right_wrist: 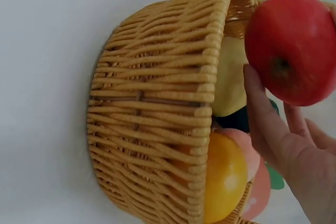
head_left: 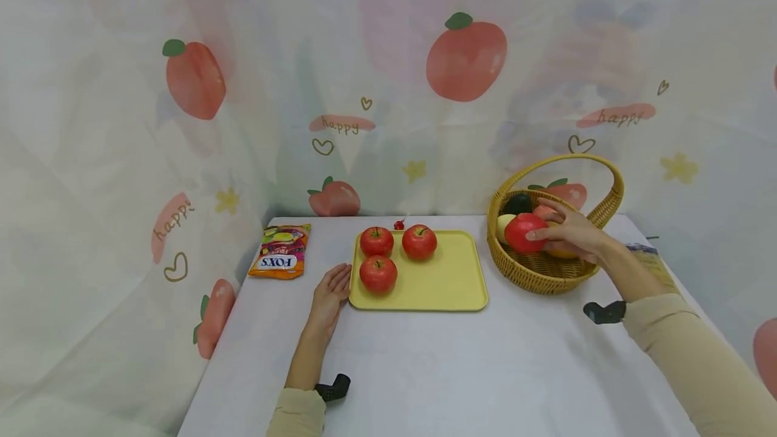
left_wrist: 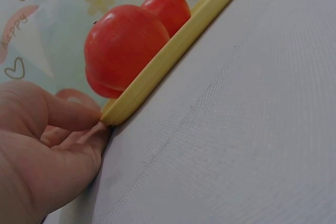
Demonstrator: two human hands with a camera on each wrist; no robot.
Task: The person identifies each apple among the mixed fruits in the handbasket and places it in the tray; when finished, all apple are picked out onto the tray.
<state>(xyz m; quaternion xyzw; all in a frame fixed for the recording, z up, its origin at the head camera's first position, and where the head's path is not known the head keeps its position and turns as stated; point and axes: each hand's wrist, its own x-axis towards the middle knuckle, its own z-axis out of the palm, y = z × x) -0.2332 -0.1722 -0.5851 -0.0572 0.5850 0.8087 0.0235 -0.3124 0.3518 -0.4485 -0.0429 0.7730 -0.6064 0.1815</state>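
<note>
In the head view, my right hand (head_left: 573, 231) holds a red apple (head_left: 525, 232) over the wicker basket (head_left: 537, 282). The right wrist view shows the apple (right_wrist: 291, 48) raised above the rim, fingertips against its side. A yellow fruit (right_wrist: 224, 177), a pale one (right_wrist: 231, 77) and a dark green one (head_left: 518, 204) lie in the basket. At the lower left corner of the yellow tray (head_left: 443, 282), my left hand (head_left: 328, 295) pinches the rim between thumb and fingers. Three red apples, one of them nearest my left hand (head_left: 378, 274), sit on the tray's left half.
An orange candy bag (head_left: 279, 253) lies left of the tray. Behind the tray is a small red object (head_left: 398, 224), too small to identify. Partly behind the right forearm lies a printed packet (head_left: 652, 265). A patterned curtain (head_left: 388, 154) hangs at the table's back.
</note>
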